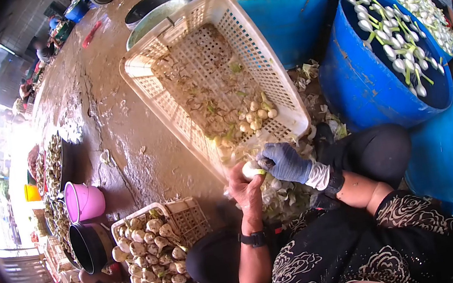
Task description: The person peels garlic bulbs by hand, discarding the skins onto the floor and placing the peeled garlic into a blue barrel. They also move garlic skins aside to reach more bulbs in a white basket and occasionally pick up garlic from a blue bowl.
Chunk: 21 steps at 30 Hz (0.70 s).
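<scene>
My left hand (246, 190), bare, is closed around a peeled white onion (252, 170) with a short green stem. Against the bulb's right side, my right hand (286, 163) in a grey-blue glove is closed on a small dark thing I cannot make out. Both hands meet over the near end of a big cream plastic crate (220, 159), where several pale onions (256, 116) and loose skins lie. Onion peelings (285, 199) are heaped below my hands, between my knees.
Blue tubs (285, 25) of peeled onions stand ahead and right; a nearer blue tub (355, 78) holds onions too. At lower left is a crate of unpeeled onions (158, 253). Further left are a pink bucket (84, 200) and black bucket (87, 248). Other people sit around the edges.
</scene>
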### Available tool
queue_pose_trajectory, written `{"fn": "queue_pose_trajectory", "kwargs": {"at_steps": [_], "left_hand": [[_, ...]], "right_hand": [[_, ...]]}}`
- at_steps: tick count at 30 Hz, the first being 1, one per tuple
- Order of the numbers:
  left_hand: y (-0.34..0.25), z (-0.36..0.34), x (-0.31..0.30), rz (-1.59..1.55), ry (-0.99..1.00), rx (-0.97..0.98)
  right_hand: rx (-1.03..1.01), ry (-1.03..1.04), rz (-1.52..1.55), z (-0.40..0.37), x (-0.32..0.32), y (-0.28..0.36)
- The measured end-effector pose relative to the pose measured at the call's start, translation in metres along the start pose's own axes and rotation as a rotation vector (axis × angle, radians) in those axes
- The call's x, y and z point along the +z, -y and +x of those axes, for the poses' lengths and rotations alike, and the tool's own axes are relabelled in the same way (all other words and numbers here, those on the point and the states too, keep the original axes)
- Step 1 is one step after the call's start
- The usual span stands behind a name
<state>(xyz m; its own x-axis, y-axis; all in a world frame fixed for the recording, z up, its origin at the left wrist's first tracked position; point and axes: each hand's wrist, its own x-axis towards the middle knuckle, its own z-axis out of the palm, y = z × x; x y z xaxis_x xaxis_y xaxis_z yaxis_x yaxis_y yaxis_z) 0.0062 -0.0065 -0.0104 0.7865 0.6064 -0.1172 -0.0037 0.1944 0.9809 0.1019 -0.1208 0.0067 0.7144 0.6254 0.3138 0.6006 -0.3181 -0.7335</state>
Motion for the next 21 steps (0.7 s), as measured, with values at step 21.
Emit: {"fn": "queue_pose_trajectory", "kwargs": {"at_steps": [21], "left_hand": [[-0.03, -0.001, 0.004, -0.448, 0.202, -0.251]], "right_hand": [[0.048, -0.069, 0.129, 0.004, 0.0, -0.02]]}}
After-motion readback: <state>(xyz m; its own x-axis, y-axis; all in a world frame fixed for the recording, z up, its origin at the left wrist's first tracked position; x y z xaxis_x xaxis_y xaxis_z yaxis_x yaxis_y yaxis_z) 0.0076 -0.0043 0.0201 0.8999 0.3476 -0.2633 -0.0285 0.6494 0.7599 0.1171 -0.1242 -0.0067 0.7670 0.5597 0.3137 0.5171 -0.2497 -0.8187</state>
